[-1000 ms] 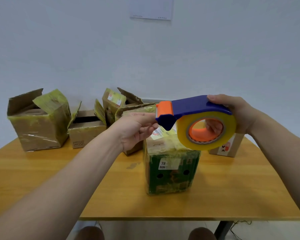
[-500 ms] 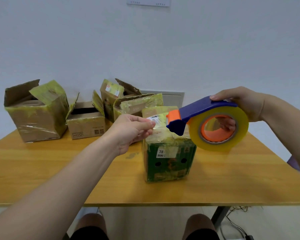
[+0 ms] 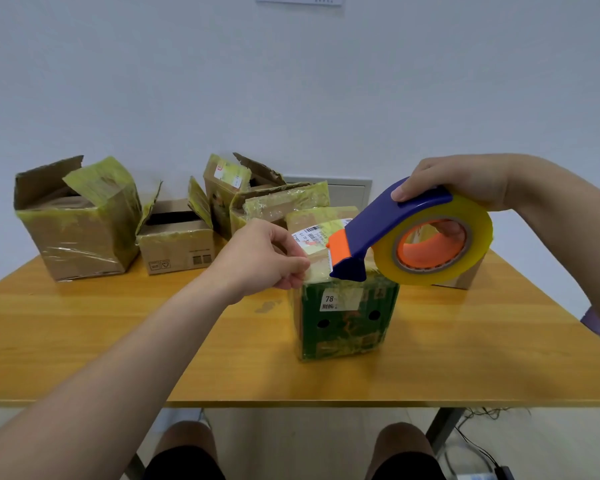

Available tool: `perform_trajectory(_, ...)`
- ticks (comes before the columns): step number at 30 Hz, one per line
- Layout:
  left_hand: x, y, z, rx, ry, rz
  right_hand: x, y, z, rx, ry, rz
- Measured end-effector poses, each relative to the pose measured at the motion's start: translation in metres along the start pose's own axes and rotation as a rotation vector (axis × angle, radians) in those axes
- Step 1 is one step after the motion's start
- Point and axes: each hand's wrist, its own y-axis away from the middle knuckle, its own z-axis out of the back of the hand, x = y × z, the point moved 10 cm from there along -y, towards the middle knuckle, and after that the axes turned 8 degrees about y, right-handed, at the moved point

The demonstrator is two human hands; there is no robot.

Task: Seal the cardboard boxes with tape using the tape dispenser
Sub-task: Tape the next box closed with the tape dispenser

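So, right hand: wrapped around the tape dispenser, fingers over the top of the blue handle and more fingers poking through the orange core.
Tape dispenser: held up in the air over the right side of the green box, orange cutter end pointing left and tilted down a bit.
Tape roll: big yellowish clear one, sitting on the dispenser, hanging out past the box's right edge.
Left hand: fingers curled in, pinching the loose tape end just left of the cutter.
Tape end: short strip stretched between the cutter and the left fingers, right at the box's near top edge. Can't tell if it's stuck down on the box.
Green box: upright on the wooden table, toward the front, flaps closed, white shipping label on top, covered in old tape.
Big box: back left, flaps up.
Small box: just right of the big one, open too.
Other boxes: clustered behind the green one, flaps open and messy with tape.
Box at right: mostly hidden behind the roll.
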Motion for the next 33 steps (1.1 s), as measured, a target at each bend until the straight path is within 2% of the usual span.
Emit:
perform_trajectory(13,-0.016,0.005,-0.005,-0.093,-0.348,-0.135,0.013,-0.003,-0.006,0.017,0.175,-0.017)
perform_trajectory(16,-0.016,0.004,-0.006,-0.105,-0.441,-0.134,0.014,-0.003,-0.003,-0.036,0.209,-0.03)
perform_trajectory(24,-0.007,0.0,0.001,-0.092,-0.403,-0.108,0.012,-0.009,-0.003,-0.038,0.201,-0.051)
perform_trajectory(28,-0.022,0.001,0.009,-0.191,-0.373,-0.208,0.011,-0.01,-0.003,-0.03,0.196,-0.038)
perform_trajectory(31,-0.037,0.0,-0.005,-0.169,-0.338,-0.323,0.009,-0.013,-0.001,-0.031,0.193,-0.044)
perform_trajectory(33,-0.042,-0.006,-0.015,-0.155,-0.157,-0.333,0.007,-0.015,-0.002,-0.009,0.191,-0.051)
